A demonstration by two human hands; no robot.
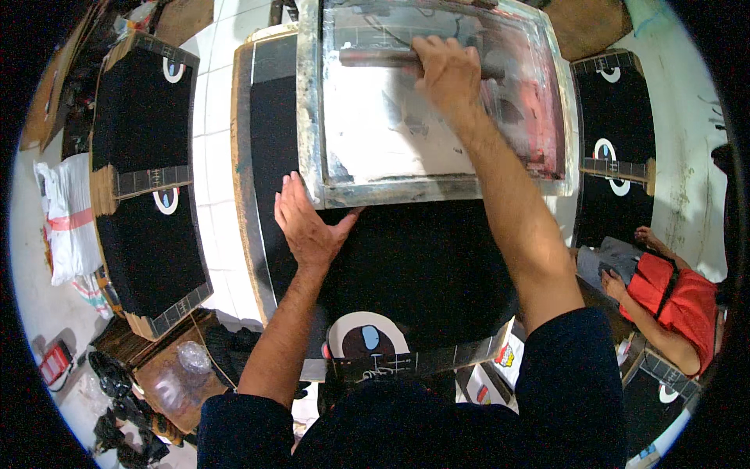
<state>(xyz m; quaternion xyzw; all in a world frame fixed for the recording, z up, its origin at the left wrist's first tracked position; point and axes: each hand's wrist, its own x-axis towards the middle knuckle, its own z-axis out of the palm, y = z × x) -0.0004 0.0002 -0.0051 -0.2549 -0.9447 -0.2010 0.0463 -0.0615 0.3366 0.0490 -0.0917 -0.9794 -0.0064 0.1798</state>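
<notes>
A screen printing frame [391, 192] lies over black fabric [414, 266] on the board in front of me. Its mesh is whitish, with red and dark ink stains toward the right. My right hand [451, 74] grips a long dark squeegee [375, 58] that rests crosswise on the far part of the mesh. At the frame's near left corner is my left hand [308, 227], its fingers along the left side and its thumb at the near edge, holding the corner. Near me, a white ring print with a blue and dark centre [369, 338] shows on the fabric.
Boards with black fabric and similar prints stand on the left [144, 102] and right [613, 117]. At the right, a person in red [664, 289] holds grey cloth. A white sack [66, 211] and a brown table [176, 383] with clear plastic are at the left.
</notes>
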